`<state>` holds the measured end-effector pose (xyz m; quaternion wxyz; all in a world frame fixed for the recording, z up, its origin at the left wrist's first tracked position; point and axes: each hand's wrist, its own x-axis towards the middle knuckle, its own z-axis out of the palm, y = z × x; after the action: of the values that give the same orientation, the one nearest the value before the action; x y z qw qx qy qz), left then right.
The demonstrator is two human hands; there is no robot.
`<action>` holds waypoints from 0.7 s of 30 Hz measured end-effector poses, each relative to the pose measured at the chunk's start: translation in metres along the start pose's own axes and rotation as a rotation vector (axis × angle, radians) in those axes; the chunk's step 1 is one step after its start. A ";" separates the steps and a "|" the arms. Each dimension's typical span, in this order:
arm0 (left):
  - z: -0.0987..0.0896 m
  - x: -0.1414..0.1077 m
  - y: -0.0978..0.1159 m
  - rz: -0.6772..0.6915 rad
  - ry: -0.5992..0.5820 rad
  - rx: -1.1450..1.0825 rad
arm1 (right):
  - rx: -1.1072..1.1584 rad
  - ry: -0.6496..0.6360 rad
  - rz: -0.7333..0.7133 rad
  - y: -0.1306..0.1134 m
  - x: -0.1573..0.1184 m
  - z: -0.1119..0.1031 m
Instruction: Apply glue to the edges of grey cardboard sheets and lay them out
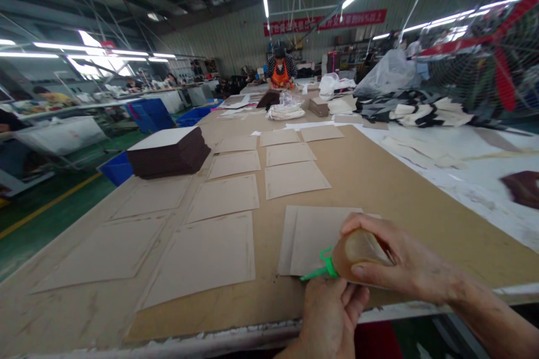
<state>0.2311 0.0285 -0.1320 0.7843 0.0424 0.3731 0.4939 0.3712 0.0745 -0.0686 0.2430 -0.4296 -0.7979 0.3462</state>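
My right hand [404, 261] is wrapped round a brownish, translucent squeeze bottle [357, 255], probably of glue, tilted with its green nozzle [322, 272] pointing left. The nozzle tip is over the front edge of a small stack of beige rectangular sheets [311, 241]. Just below the nozzle, my left hand [330, 314] is at the stack's front edge with curled fingers. Whether it pinches a sheet is hidden. To the left, several single beige sheets [210, 258] lie in rows on the tabletop, some with darker strips along their edges.
A tall stack of dark brown pieces [168, 154] stands at the table's left edge. Fabric scraps [433, 112] and a plastic bag [389, 73] lie at back right, near a large fan [497, 39]. A person in an orange apron [280, 76] works at the far end.
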 end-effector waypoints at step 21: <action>-0.002 0.008 0.000 -0.032 0.149 -0.031 | -0.237 0.322 0.076 0.030 0.055 0.001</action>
<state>0.2319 0.0342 -0.1381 0.7627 -0.0128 0.4233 0.4889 0.3578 0.1325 -0.0874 0.3020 -0.5348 -0.7671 0.1853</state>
